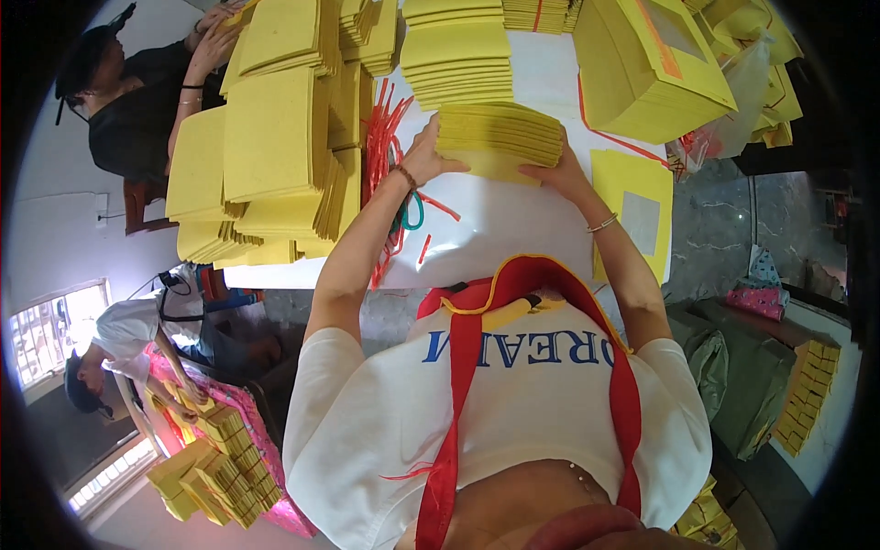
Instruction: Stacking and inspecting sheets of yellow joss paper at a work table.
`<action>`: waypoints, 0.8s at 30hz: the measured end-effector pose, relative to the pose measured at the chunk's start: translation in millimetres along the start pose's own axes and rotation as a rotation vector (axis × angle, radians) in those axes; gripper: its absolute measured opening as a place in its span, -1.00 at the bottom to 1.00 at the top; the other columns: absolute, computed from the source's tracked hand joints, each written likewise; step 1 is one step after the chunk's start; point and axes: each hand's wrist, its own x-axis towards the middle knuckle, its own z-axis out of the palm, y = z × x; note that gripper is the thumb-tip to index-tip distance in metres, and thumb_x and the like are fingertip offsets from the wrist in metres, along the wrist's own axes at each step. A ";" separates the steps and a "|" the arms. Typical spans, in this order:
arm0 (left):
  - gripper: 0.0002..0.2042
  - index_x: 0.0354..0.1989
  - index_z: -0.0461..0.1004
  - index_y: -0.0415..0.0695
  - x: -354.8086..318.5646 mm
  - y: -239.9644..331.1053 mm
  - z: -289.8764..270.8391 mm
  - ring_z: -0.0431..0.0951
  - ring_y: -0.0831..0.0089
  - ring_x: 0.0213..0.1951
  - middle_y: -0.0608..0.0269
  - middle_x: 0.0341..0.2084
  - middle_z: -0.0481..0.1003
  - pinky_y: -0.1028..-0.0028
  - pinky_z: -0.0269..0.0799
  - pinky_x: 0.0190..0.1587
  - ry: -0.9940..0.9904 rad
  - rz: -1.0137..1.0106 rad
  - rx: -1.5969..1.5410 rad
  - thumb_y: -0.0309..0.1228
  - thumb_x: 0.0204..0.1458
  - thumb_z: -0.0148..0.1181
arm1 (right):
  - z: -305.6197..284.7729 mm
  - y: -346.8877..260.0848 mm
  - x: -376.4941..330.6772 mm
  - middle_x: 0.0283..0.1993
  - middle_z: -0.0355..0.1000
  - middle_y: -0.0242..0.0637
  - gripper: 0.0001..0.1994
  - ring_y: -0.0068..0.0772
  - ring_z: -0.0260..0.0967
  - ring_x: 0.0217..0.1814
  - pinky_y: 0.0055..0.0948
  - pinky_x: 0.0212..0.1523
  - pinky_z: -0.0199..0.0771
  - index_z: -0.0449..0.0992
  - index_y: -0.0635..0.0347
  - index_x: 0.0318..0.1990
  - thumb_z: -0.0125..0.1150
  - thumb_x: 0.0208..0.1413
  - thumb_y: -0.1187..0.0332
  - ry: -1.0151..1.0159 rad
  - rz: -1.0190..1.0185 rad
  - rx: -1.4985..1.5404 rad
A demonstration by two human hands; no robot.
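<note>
Both hands are on a small stack of yellow paper sheets (498,136) that lies on the white table (513,220), near its middle. The left hand (428,158) presses against the stack's left end, its fingers wrapped around that side with the thumb laid along the near bottom edge, so the stack sits just right of the palm. The right hand (559,174) grips the stack's right near corner from below, fingers curled onto the paper and partly hidden beneath it; the stack lies between the two hands, touching both. A beaded bracelet (406,177) circles the left wrist and a thin bangle (602,224) the right. Left of the hands a bundle of red strings (383,137) trails across the table beside tall piles of yellow paper (275,137). A single yellow sheet with a grey square (632,206) lies flat to the right, near the right forearm. Another person (137,101) sits at the far left side of the table.
</note>
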 end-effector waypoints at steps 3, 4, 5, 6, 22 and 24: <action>-0.08 0.11 -0.03 -0.17 3.9 4.9 2.2 0.31 0.15 0.03 -0.07 -0.01 0.27 0.33 0.23 0.07 -0.010 -0.024 0.094 -0.33 -0.47 0.47 | -2.9 2.8 1.6 0.03 0.22 -0.32 -0.20 -0.46 0.16 0.09 -0.42 0.08 0.24 0.00 0.20 0.16 0.36 -0.28 0.55 0.042 0.031 0.047; -0.08 0.11 -0.03 -0.17 2.4 9.2 1.3 0.31 0.15 0.03 -0.07 -0.01 0.27 0.33 0.23 0.07 -0.010 -0.022 0.093 -0.33 -0.47 0.47 | -4.4 1.5 1.3 0.01 0.25 -0.32 -0.25 -0.47 0.18 0.07 -0.43 0.06 0.26 0.05 0.22 0.13 0.35 -0.26 0.53 0.066 0.037 0.099; -0.12 0.13 -0.04 -0.15 -2.5 13.3 -0.1 0.29 0.21 0.05 0.04 0.01 0.27 0.36 0.20 0.08 0.001 0.036 0.100 -0.28 -0.38 0.43 | -7.9 0.4 -0.2 0.01 0.25 -0.32 -0.25 -0.47 0.18 0.07 -0.43 0.06 0.26 0.05 0.22 0.13 0.35 -0.26 0.53 0.067 0.036 0.097; -0.15 0.15 -0.05 -0.13 -4.8 20.9 -2.8 0.27 0.27 0.06 0.15 0.03 0.26 0.40 0.17 0.09 0.010 0.098 0.108 -0.24 -0.29 0.38 | -13.9 -1.1 -2.7 0.01 0.25 -0.32 -0.31 -0.46 0.19 0.07 -0.43 0.06 0.26 0.09 0.21 0.11 0.33 -0.24 0.51 0.035 0.122 0.205; 0.00 0.21 -0.26 -0.19 -48.0 94.8 27.5 0.21 0.32 0.09 0.09 0.06 0.16 0.38 0.14 0.12 0.310 0.217 -0.557 -0.49 -0.39 0.38 | 27.2 31.8 -35.3 0.20 0.07 -0.31 -0.26 -0.35 -0.01 0.25 -0.34 0.21 0.02 -0.03 0.08 0.23 0.26 -0.11 0.37 -0.139 0.234 0.689; -0.02 0.20 -0.23 -0.20 -49.8 93.6 20.6 0.23 0.31 0.08 0.07 0.05 0.17 0.37 0.15 0.12 0.288 0.271 -0.538 -0.49 -0.39 0.38 | 5.9 20.9 -36.8 0.26 -0.06 -0.28 -0.12 -0.34 -0.14 0.31 -0.32 0.25 -0.09 -0.17 0.05 0.26 0.31 -0.17 0.27 -0.174 0.079 0.650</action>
